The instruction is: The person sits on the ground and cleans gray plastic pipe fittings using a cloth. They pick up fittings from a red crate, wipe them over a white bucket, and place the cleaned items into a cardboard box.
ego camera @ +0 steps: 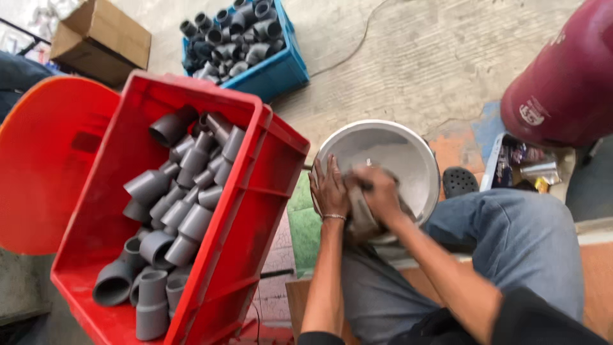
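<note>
The concrete floor (408,57) carries everything before me. A red crate (249,211) of grey pipe fittings (182,191) stands at my left, an orange tub (45,160) beside it. Farther off sit a blue crate (281,73) of fittings and a cardboard box (102,38). A metal basin (396,153) lies near my knee, a black sandal (458,181) beside it.

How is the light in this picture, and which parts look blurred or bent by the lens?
Head view: soft daylight, no hard shadows; mild glare on the metal bowl. The right hand and the grey cloth are motion-blurred; the left hand is sharper. The red crate and grey pipe fittings are clear, though wide-angle distortion bends the crate's edges.
</note>
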